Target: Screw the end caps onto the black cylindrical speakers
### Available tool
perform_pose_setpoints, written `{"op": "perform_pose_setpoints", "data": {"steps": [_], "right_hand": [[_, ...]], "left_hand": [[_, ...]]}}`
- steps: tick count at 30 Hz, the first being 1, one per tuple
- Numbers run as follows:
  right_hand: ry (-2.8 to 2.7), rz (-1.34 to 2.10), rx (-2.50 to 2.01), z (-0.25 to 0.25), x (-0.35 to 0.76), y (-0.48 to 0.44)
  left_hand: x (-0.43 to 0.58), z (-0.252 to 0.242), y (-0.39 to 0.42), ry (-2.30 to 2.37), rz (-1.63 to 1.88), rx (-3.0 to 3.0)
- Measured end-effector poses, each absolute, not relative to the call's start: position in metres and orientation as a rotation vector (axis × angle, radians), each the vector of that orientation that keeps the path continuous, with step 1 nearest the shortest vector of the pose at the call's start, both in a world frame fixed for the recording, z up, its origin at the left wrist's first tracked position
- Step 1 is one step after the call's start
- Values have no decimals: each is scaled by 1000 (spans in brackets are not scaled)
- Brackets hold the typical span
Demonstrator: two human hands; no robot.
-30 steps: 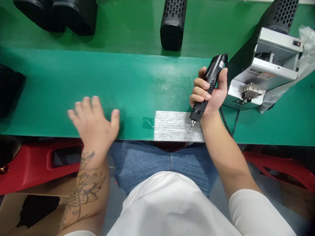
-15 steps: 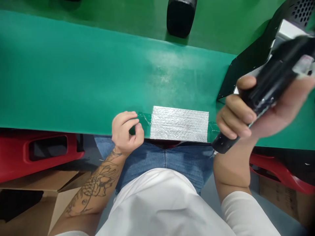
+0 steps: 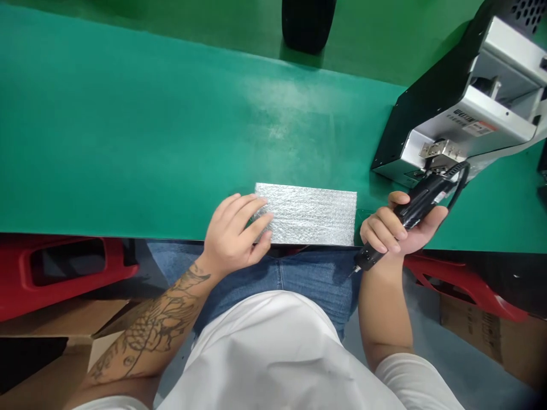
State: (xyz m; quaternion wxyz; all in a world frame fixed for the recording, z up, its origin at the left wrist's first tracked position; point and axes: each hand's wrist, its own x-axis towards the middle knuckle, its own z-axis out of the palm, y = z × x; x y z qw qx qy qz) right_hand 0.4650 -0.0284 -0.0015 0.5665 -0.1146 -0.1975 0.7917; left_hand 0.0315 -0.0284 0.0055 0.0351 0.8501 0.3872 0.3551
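Note:
A silvery, crinkled rectangular pad (image 3: 308, 216) lies flat along the near edge of the green table. My left hand (image 3: 239, 233) is at its left end, fingers apart and fingertips over or on its edge; firm contact cannot be made out. My right hand (image 3: 391, 228) is wrapped round a black electric screwdriver (image 3: 416, 208) with a cable at its rear. The screwdriver's thin bit points down and left, past the table edge, above my lap. A strip of clear tape (image 3: 363, 215) shows at the pad's right end.
A black and silver machine (image 3: 459, 117) with a label stands on the table (image 3: 149, 125) at the right. A black object (image 3: 308, 25) is at the far side. Red stools (image 3: 115, 256) and cardboard boxes (image 3: 478, 330) are below the table on both sides.
My left hand has moved right and opened its curled fingers over the pad's left end. My right hand has lowered the screwdriver and drawn it left, away from the camera.

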Motion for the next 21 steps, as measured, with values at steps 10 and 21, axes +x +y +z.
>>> {"op": "perform_pose_setpoints", "data": {"steps": [10,21], "right_hand": [[-503,1758,-492,1,452,-26],[-413,1662,-736,24,440,-38]], "left_hand": [[41,10,-22,1065,726,2634],[31,2,-33,1190,1535,2177]]}}
